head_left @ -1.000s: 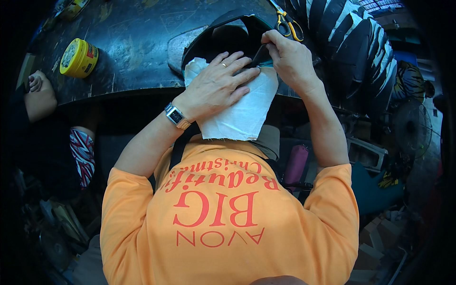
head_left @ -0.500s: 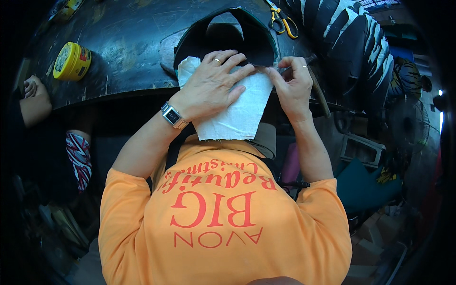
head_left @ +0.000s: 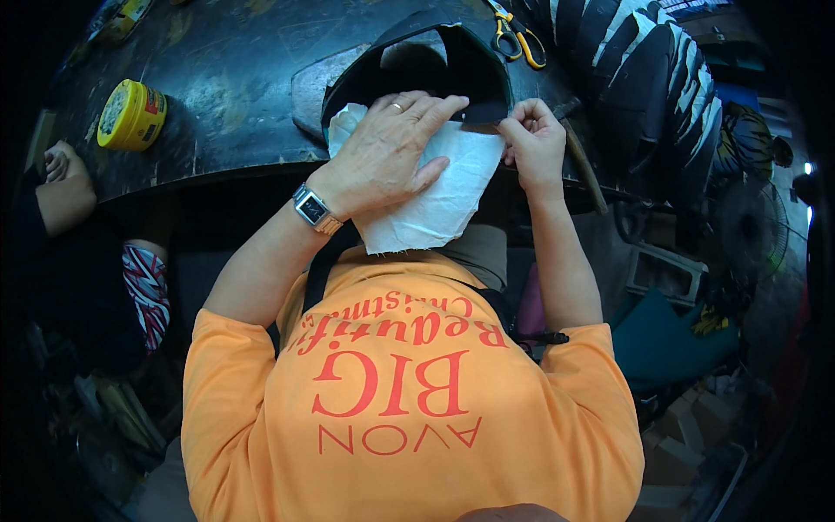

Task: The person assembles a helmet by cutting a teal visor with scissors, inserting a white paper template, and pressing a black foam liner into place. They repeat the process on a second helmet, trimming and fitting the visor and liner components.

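Observation:
A white cloth (head_left: 435, 196) lies over the near edge of a black curved piece with a green rim (head_left: 417, 61) on the dark worktable (head_left: 235, 96). My left hand (head_left: 383, 152), with a wristwatch and a ring, lies flat on the cloth with its fingers spread and presses it down. At the cloth's upper right corner my right hand (head_left: 532, 143) is curled, pinching the cloth edge where it meets the black piece. The cloth's lower part hangs off the table edge toward my orange shirt.
Yellow-handled scissors (head_left: 520, 36) lie at the table's far side, right of the black piece. A yellow round tin (head_left: 130, 113) stands at the left. Another person's hand (head_left: 61, 178) rests at the left edge. Striped black-and-white pieces (head_left: 644, 78) are piled at the right.
My right hand came down from near the scissors to the cloth's right corner and closed on it. My left hand stayed flat on the cloth.

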Demonstrator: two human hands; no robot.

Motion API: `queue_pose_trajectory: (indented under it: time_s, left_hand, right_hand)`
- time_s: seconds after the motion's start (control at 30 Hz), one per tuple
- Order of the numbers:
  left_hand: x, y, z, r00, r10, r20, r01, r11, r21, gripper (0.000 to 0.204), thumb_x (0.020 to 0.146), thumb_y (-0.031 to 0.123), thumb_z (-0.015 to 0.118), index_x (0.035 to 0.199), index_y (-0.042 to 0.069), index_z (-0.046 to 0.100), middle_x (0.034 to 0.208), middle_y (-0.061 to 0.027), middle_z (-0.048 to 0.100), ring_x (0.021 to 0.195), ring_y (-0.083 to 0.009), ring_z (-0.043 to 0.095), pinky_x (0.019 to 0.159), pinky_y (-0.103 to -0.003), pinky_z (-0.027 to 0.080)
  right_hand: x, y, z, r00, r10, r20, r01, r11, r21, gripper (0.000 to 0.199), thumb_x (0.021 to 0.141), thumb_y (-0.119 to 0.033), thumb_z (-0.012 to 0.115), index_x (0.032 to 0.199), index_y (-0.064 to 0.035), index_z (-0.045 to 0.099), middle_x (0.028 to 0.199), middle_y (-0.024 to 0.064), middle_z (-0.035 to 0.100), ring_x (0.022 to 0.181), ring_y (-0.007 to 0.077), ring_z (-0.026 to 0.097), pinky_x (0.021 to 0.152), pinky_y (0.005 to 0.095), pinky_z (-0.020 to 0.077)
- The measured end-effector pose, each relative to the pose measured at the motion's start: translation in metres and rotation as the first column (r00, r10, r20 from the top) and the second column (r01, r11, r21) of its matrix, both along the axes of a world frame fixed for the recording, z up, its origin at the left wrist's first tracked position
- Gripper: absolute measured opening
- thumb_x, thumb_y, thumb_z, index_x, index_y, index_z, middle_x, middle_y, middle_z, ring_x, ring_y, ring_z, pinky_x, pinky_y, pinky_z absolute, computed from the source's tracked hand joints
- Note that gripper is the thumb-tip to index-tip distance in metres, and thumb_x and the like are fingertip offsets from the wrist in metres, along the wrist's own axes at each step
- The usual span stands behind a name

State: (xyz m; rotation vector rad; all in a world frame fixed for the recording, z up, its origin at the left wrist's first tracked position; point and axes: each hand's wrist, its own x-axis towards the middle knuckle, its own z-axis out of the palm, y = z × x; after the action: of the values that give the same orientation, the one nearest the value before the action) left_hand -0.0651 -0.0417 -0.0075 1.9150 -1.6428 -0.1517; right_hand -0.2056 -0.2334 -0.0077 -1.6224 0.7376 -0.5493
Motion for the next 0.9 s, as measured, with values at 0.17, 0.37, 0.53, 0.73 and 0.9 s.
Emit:
queue_pose_trajectory:
  time_s: [0.17,0.37,0.53,0.73,0.9]
  left_hand:
    - [-0.004,-0.002,0.001,0.981,-0.015,0.193,0.003,0.998,0.059,0.06,0.092,0.031,0.059,0.148,0.014,0.046,0.143,-0.0145,0.049,0.14,-0.0313,0.039,0.118,-0.048,0.029]
    - [0.001,-0.012,0.02,0.983,-0.052,0.177,0.019,0.983,0.182,0.071,0.084,0.032,0.063,0.15,0.016,0.045,0.143,-0.0143,0.048,0.134,-0.0335,0.042,0.113,-0.049,0.035]
    - [0.006,-0.03,0.033,0.957,-0.109,0.267,0.01,0.937,0.349,0.087,0.073,0.046,0.076,0.149,0.016,0.046,0.141,-0.0144,0.049,0.129,-0.0347,0.046,0.104,-0.052,0.045]
    - [0.014,-0.026,0.048,0.997,-0.069,0.036,0.058,0.971,0.233,0.075,0.08,0.05,0.078,0.139,0.009,0.057,0.133,-0.0168,0.055,0.123,-0.0355,0.054,0.1,-0.044,0.05]
    - [0.006,0.013,0.046,0.977,0.21,0.021,-0.207,0.973,-0.103,0.045,0.092,0.024,0.071,0.122,-0.007,0.059,0.139,-0.023,0.047,0.111,-0.0401,0.064,0.094,-0.043,0.054]
  right_hand:
    - [0.0,-0.002,0.011,0.999,0.017,0.05,-0.027,0.979,0.204,0.019,0.086,-0.007,0.062,0.104,-0.0005,0.06,0.068,0.0046,0.064,0.047,0.0088,0.057,0.043,0.0189,0.0403]
    - [-0.002,-0.008,0.017,0.999,0.033,0.01,-0.034,0.985,0.171,0.032,0.093,-0.031,0.071,0.106,-0.0011,0.069,0.074,0.0033,0.067,0.053,0.0064,0.055,0.048,0.0164,0.0362]
    - [0.004,-0.002,0.006,0.978,0.108,-0.178,-0.152,0.955,-0.253,0.033,0.087,-0.031,0.075,0.075,-0.001,0.069,0.062,0.0061,0.061,0.054,0.0138,0.052,0.053,0.0278,0.0423]
    - [0.013,0.0,0.029,0.957,-0.083,-0.277,-0.177,0.591,-0.787,0.021,0.082,-0.022,0.07,0.088,-0.0019,0.067,0.075,0.0174,0.064,0.069,0.0327,0.066,0.066,0.0432,0.0515]
    - [0.03,0.008,0.066,0.991,-0.021,0.132,0.133,0.056,-0.99,0.049,0.079,-0.003,0.074,0.126,-0.0083,0.062,0.106,0.0138,0.066,0.094,0.0318,0.064,0.083,0.042,0.051]
